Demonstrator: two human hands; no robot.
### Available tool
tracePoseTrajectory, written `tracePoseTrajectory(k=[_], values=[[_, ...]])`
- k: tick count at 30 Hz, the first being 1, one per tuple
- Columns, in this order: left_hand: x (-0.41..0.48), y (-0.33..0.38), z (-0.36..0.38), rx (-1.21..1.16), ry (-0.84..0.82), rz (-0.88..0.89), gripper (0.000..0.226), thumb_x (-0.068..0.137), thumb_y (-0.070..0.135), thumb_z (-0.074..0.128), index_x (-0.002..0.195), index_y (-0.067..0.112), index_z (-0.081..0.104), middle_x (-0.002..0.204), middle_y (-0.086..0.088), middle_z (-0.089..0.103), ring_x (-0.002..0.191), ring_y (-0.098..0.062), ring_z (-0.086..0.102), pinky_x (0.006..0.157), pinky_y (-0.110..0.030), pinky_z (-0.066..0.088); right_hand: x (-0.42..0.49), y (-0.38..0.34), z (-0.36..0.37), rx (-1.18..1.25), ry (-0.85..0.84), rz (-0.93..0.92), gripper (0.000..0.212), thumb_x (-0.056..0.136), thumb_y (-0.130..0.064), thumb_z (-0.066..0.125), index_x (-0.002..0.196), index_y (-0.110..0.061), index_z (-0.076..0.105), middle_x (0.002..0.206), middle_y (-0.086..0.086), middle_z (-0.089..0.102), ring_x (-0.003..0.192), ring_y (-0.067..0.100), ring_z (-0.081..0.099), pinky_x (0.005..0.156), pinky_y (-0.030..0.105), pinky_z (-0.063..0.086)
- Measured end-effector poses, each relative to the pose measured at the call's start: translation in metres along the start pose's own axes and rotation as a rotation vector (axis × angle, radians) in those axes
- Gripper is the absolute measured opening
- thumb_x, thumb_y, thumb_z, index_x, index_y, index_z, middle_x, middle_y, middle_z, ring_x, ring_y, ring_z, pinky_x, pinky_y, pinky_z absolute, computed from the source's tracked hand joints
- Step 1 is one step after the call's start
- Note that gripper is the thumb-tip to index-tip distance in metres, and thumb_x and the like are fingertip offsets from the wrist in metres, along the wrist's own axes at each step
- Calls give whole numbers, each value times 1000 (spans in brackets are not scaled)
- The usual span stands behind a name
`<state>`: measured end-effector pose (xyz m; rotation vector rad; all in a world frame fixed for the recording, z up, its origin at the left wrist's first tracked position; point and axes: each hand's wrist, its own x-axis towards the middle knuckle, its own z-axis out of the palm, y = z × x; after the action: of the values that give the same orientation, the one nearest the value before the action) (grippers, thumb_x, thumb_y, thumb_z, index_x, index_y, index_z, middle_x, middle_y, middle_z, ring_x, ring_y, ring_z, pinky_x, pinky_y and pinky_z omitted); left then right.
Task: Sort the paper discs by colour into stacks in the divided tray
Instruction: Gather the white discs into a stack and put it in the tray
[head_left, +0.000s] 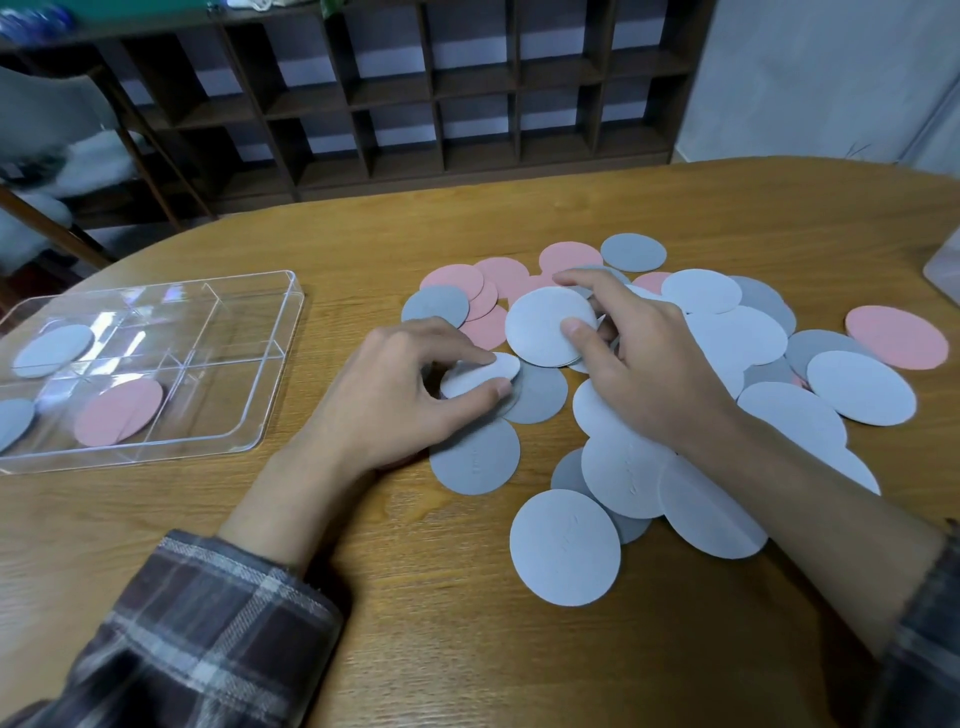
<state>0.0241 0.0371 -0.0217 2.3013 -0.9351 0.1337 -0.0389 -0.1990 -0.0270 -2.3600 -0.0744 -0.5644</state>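
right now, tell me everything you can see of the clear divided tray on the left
The tray is a shallow clear plastic rectangle with rounded corners and thin clear dividers forming several compartments. It lies flat on the wooden table, left of the left hand and right hand, touched by neither. It holds a pale blue disc far-left, a pink disc in a near compartment, and a grey disc near-left, cut off by the frame.

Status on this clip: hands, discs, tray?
Left hand pinches a pale disc; right hand grips a second pale disc. Tray holds discs in three compartments. Pile loose on table, nothing blocking.
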Motion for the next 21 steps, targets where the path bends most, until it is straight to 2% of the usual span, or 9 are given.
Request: tracePoseTrajectory(k=[2,6,10,13,16,18,21], values=[[0,3,-1,-36,43,26,22,92,48,67,95,31,80,94,16,75,87,-11,68,77,-40,51,-1,-2,0,23,-4,0,36,103,-15,55,138,-21,60,80,-23,54,76,-6,54,67,6,36],[2,4,0,-31,191,72,23,103,29,64,90,17,79,81,4,69,78,-16,61,74,-34,47,-2,-7,-1,42,-16,-16,35,103,-13,54,136,-22,62,81,-1,64,79,10,54,66,13,38],[3,7,-4,-102,290,64,14,100,23,71,98,16,83,81,4,64,72,-6,55,68,-17,38,-2,-9,-1,70,-17,-26,34,103,-12,53,134,-22,63,69,-10,57,68,14,55,63,20,41],[3,9,0,-165,300,36,9,95,25,77,96,18,82,81,5,70,71,-13,60,65,-28,47,-3,-11,-1,107,-21,-41,35,103,-12,52,135,-23,63,71,-5,61,69,18,60,69,33,48],[3,7,6,-185,312,-21,14,90,28,82,102,21,81,87,10,71,73,-15,68,67,-37,56,-5,-14,0,142,-56,-49,37,105,-13,48,137,-25,62,71,-5,62,71,21,63,72,40,49],[3,8,9,-207,302,-58,23,88,31,84,109,24,80,91,12,69,74,-14,71,68,-33,59,-6,-16,0,163,-81,-58,36,107,-12,45,137,-25,62,70,-9,61,71,19,62,71,38,50],[2,12,11,-211,269,-66,29,87,34,83,115,28,80,92,10,74,73,-11,72,69,-29,58,-8,-20,1,177,-137,-75,37,110,-17,40,139,-24,61,75,-21,61,78,9,62,71,20,47]])
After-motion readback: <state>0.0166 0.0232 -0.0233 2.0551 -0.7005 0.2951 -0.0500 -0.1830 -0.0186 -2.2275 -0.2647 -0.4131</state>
